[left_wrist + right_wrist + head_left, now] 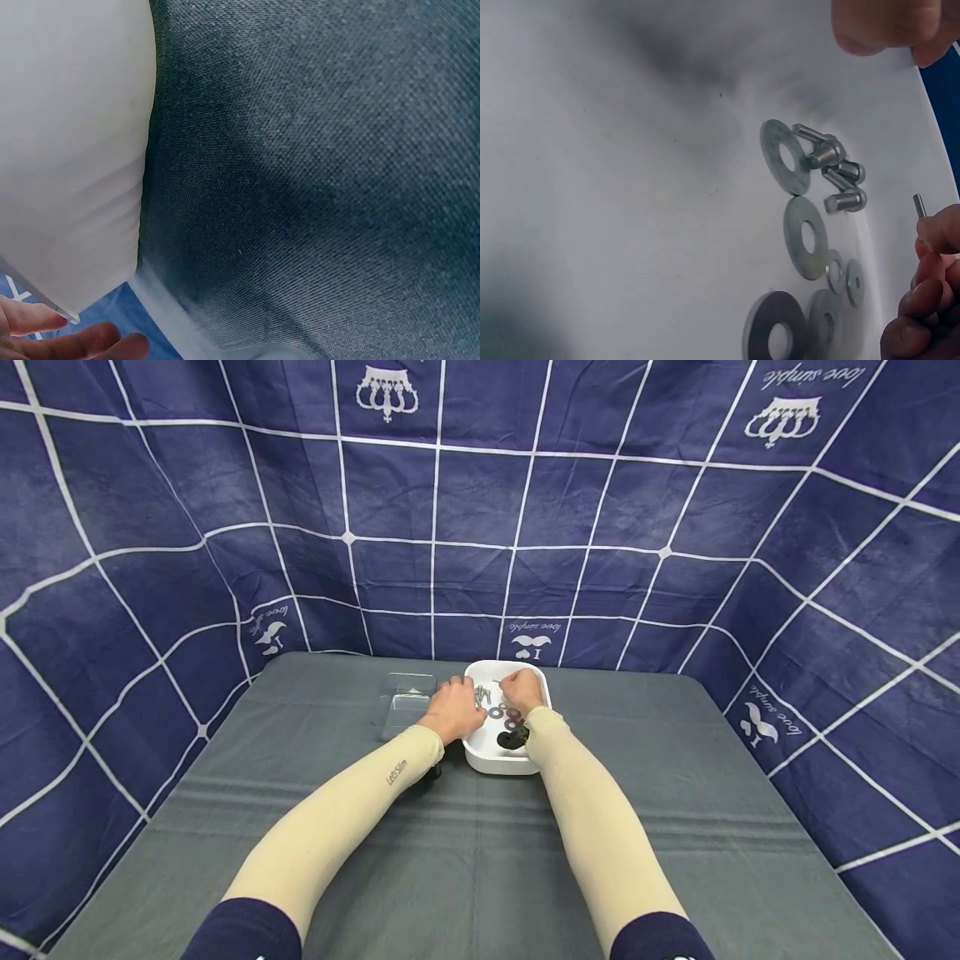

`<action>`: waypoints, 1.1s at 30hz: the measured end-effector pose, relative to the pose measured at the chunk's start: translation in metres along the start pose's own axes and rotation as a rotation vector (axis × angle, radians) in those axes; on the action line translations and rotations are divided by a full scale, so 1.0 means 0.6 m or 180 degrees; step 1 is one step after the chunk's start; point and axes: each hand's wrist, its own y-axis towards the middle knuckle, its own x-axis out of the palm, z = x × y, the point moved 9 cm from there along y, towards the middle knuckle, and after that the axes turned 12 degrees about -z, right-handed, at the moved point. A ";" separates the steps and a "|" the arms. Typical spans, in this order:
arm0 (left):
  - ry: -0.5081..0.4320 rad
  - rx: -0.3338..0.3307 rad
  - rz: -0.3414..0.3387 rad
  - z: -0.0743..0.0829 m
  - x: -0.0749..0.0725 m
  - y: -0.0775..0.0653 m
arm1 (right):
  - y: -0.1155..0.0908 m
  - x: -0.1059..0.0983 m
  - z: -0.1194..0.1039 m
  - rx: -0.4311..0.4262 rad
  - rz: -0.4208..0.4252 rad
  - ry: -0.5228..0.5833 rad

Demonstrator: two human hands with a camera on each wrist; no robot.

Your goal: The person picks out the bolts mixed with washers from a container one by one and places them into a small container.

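Observation:
A white tray [501,763] holds several metal pins with rounded heads [845,200] and several flat washers [807,238] of different sizes. My left hand [454,710] holds the tray's left rim, its thumb on the inner side; in the left wrist view, fingers [82,341] curl by the rim's corner. Over the far right part of the tray, my right hand [522,688] pinches a thin metal pin [919,205] between thumb and finger. Only the pin's straight end shows; the rest is hidden in the fingers.
Left of the tray lies a clear plastic box [408,703], partly behind my left hand. The grey cloth-covered table [480,860] runs up to a blue checked curtain [480,493] at the back and sides. A black device [513,740] sits at my right wrist.

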 end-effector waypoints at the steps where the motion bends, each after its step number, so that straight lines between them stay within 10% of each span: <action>1: 0.0025 0.0008 0.0004 0.000 -0.001 0.000 | 0.001 -0.002 -0.002 -0.0034 0.0004 -0.0013; 33: 0.0182 0.0264 0.0407 -0.013 -0.036 -0.023 | -0.017 -0.059 -0.086 -0.0789 0.0003 0.0195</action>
